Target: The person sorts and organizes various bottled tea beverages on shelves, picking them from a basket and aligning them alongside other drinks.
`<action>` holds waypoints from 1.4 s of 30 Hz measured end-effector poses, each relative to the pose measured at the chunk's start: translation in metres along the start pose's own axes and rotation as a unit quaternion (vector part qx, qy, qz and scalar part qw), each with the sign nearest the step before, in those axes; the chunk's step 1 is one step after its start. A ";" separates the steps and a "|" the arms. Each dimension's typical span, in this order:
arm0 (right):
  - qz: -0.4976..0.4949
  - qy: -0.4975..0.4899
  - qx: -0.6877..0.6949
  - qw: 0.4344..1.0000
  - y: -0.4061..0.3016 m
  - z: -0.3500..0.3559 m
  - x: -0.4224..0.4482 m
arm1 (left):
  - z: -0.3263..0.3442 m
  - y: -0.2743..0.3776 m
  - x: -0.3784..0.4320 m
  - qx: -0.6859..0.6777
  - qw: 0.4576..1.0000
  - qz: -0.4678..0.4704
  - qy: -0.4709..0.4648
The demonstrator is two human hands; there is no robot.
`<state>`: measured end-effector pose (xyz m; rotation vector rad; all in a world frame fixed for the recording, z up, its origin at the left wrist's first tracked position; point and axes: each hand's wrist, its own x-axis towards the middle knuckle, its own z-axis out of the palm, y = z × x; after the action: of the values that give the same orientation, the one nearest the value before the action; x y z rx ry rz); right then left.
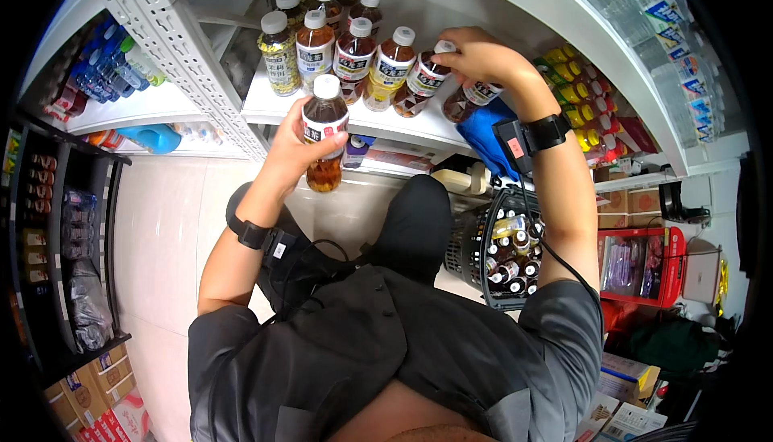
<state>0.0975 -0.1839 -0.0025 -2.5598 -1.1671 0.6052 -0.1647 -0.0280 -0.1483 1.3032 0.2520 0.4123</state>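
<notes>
A white-capped bottle of amber tea [325, 167] is upright in my left hand [296, 155], held in front of the shelf edge. My right hand [474, 55] has its fingers around the white cap of a dark tea bottle [423, 83], which leans slightly on the white shelf [368, 121]. Another dark tea bottle [468, 104] stands to the right, partly behind my right wrist. Left of these are a yellow-labelled tea bottle [389, 76], several more tea bottles and a bottle with a yellow floral wrap [279, 61].
A blue cloth [492, 131] hangs over the shelf edge at the right. Below it, a black basket [471, 240] on the floor holds many bottles. The steel shelf upright [181, 37] rises at left. A black rack [57, 297] stands far left.
</notes>
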 end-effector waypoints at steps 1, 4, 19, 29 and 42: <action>0.009 -0.004 -0.008 1.000 -0.005 -0.001 -0.002 | 0.000 0.005 0.005 0.032 0.998 0.050 0.004; 0.039 -0.014 0.000 0.999 0.001 0.000 0.002 | -0.003 0.011 0.018 0.137 0.982 0.125 0.026; 0.019 0.002 -0.008 1.000 0.008 0.003 0.007 | -0.013 -0.021 0.056 0.250 0.948 0.172 0.094; 0.008 0.004 -0.028 1.000 0.008 0.005 0.008 | -0.019 -0.018 0.056 0.244 0.957 0.138 0.079; 0.004 0.090 -0.209 0.974 0.010 -0.007 0.022 | -0.026 -0.022 0.052 0.250 0.955 0.146 0.062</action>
<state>0.1204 -0.1740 -0.0057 -2.8875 -1.3351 0.1266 -0.1251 0.0123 -0.1735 1.8260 0.2799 0.7155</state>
